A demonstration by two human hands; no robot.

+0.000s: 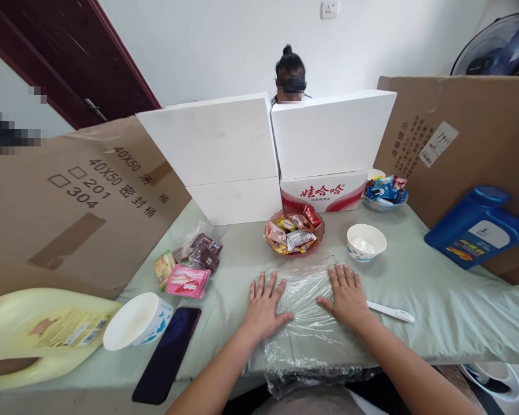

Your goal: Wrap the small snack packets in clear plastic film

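A sheet of clear plastic film [307,323] lies wrinkled on the cloth-covered table and hangs over its front edge. My left hand [264,311] rests flat with fingers spread at the film's left side. On the film's right side my right hand [346,297] lies palm down, fingers apart. Partly under my right wrist is a white plastic utensil [391,312], its other end hidden. Beyond the hands stands a reddish glass bowl [321,237] of wrapped snacks [300,240]. A white paper bowl [366,242] sits behind my right hand.
Left are snack packets [188,280], a phone [168,354], a tilted paper bowl [134,323] and a yellow jug [69,328]. White boxes [233,155] and cardboard [125,190] wall the table. A blue bottle [476,227] and snack bowl [383,203] stand right. A person [290,78] is behind.
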